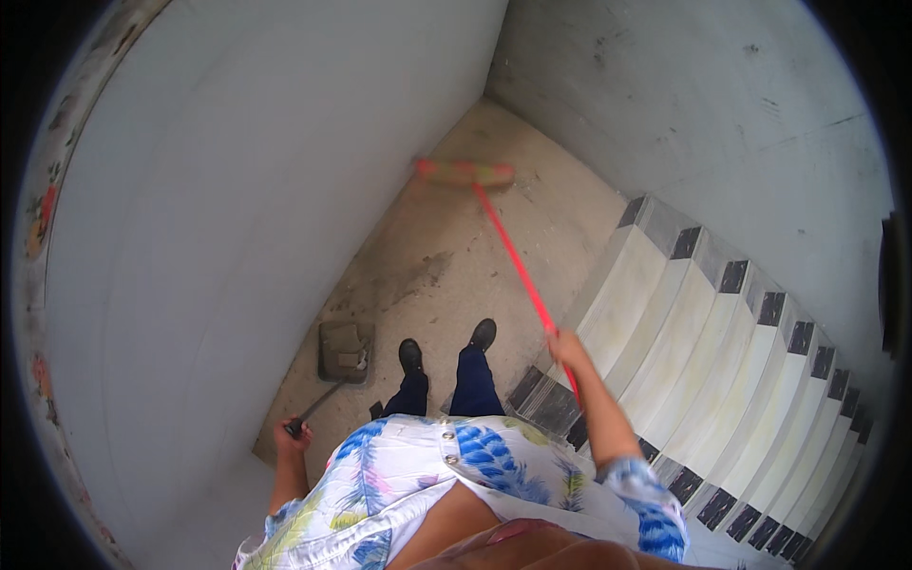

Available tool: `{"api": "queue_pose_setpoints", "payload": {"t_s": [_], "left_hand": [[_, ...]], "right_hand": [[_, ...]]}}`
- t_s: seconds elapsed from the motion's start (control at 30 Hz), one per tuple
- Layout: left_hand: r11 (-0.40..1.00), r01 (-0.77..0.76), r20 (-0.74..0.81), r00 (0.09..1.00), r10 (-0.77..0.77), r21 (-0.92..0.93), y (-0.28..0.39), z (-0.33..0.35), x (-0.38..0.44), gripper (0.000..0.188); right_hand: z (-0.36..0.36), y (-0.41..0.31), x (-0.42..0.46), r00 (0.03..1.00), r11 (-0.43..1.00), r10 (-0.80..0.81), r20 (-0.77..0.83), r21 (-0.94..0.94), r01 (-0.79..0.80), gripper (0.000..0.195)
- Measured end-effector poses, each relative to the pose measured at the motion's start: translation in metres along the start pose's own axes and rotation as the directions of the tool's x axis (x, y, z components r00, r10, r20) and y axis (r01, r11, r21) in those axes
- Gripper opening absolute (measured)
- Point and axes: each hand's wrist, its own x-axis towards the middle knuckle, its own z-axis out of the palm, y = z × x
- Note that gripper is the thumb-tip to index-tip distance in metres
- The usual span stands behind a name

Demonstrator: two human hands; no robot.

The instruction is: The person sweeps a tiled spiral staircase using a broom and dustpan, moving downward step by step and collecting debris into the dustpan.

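Observation:
My right hand [568,348] grips the red pole [514,251] of a broom. The broom's head [463,172], red with yellowish-green bristles, is slightly blurred and lies across the floor by the left wall. In my left hand [293,434] is the black grip of a long-handled dustpan. Its dark pan [325,373] rests on the floor beside the wall, left of my feet. Several flat brown pieces that look like cardboard [343,339] lie in the pan with other debris.
A dusty beige floor [442,313] with dark smudges narrows to a corner between a plain wall [235,178] and a scuffed grey wall [684,85]. Tiled stairs [684,335] with black-and-white edges run along the right. My black shoes [484,333] stand between dustpan and stairs.

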Motion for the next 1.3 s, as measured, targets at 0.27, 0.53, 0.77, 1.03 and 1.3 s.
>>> {"api": "queue_pose_setpoints", "payload": {"t_s": [0.27,0.53,0.77,1.03,1.3], "left_hand": [[0.998,-0.043,0.052,0.998,0.040,0.055,-0.010,0.021,-0.012,0.024],[0.999,0.008,0.026,1.000,-0.009,0.047,0.015,0.018,-0.017,0.024],[0.882,-0.406,0.174,0.912,0.372,0.239,0.027,-0.023,-0.027,0.022],[0.989,-0.088,0.051,0.995,0.083,0.115,0.040,-0.008,-0.015,0.024],[0.978,-0.042,0.023,0.999,0.038,0.203,0.016,0.014,-0.007,0.023]], "right_hand": [[-0.015,-0.009,0.243,0.993,0.940,-0.115,0.003,-0.322,0.110,0.024],[0.198,0.161,-0.059,0.767,0.367,-0.458,0.450,-0.690,0.624,0.020],[0.085,0.050,-0.261,0.937,0.946,0.186,0.297,0.205,-0.253,0.042],[0.042,0.039,-0.129,0.992,0.961,0.124,-0.018,0.252,-0.115,0.051],[-0.054,0.090,0.116,0.945,0.966,0.244,-0.219,0.138,-0.217,0.039]]}}
